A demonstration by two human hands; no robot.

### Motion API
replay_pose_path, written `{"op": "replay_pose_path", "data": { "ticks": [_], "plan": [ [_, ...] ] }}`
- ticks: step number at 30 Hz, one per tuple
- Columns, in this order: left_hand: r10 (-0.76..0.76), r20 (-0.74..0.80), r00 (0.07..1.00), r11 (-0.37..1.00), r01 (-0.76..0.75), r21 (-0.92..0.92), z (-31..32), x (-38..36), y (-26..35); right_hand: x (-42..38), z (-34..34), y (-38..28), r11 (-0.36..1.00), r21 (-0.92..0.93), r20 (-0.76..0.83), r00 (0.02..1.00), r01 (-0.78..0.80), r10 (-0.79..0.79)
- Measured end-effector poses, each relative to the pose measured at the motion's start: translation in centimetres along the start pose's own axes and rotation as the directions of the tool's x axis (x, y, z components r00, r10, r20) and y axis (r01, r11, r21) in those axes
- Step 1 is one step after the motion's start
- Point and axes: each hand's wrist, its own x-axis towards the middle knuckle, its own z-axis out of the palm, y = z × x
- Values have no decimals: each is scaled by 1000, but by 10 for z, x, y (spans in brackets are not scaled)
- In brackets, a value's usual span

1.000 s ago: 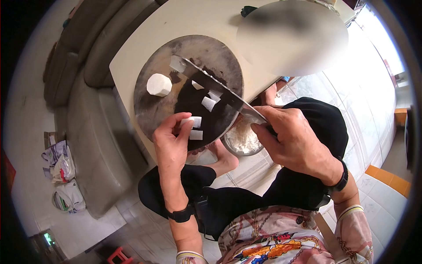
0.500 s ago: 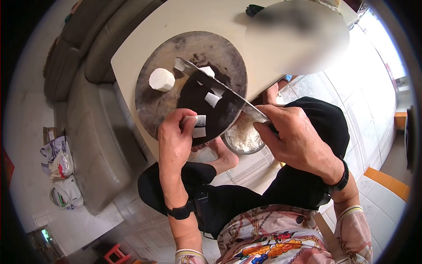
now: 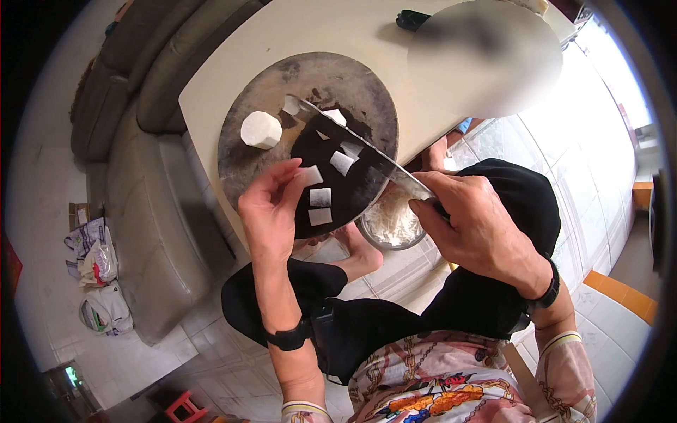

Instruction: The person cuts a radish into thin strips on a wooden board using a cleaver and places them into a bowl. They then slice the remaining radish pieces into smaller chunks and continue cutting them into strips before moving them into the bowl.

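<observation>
My right hand (image 3: 479, 225) is wrapped round the handle of a large knife (image 3: 381, 158), whose broad blade stretches up and left over a round, dark-stained cutting board (image 3: 282, 77). Between the thumb and fingers of my left hand (image 3: 271, 204) is a small white piece (image 3: 309, 175). Just right of that hand, two flat white pieces (image 3: 320, 197) lie on the board. More white pieces (image 3: 343, 163) are beside the blade, partly hidden by it. A thick white chunk (image 3: 261, 130) rests at the board's left.
The board is on a pale table (image 3: 211, 84). Below its right edge, a bowl (image 3: 395, 247) holds white shreds. A grey sofa (image 3: 151, 233) stands left. Another person's hand or limb (image 3: 436, 154) shows by the table edge. A blurred round area covers the upper right.
My left hand has moved slightly up and left, lifting a white piece away from the two now lying uncovered on the board. The knife and my right hand have barely moved.
</observation>
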Motion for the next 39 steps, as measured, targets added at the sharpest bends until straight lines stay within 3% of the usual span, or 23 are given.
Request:
{"op": "replay_pose_path", "data": {
  "ticks": [1,5,8,10,13,23,25,26,39],
  "plan": [
    [0,-23,1000,998,-1,-61,2,2,0,0,0,0,1000,0,1,1000,1,-1],
    [20,-18,1000,999,-20,-25,6,3,-9,0,2,0,1000,21,-10,1000,1,-1],
    [56,-12,998,995,-55,83,8,2,-10,-1,0,0,1000,9,1,1000,-21,21],
    [132,40,990,940,-138,313,10,3,-9,-1,0,0,999,-7,35,998,-44,44],
    [249,81,965,891,-261,372,10,4,-13,-1,1,2,1000,6,12,1000,0,0],
    [280,60,958,847,-276,455,22,2,-1,-1,-2,-1,999,16,-32,998,-50,51],
    [474,137,870,717,-471,513,28,4,-5,-1,-2,1,999,17,-44,998,-47,48],
    [496,159,854,696,-500,516,30,5,-7,-1,-1,2,999,10,-43,998,-44,45],
    [426,23,904,804,-391,448,46,7,-14,0,1,2,999,-15,-30,999,-29,28]
  ]
}}
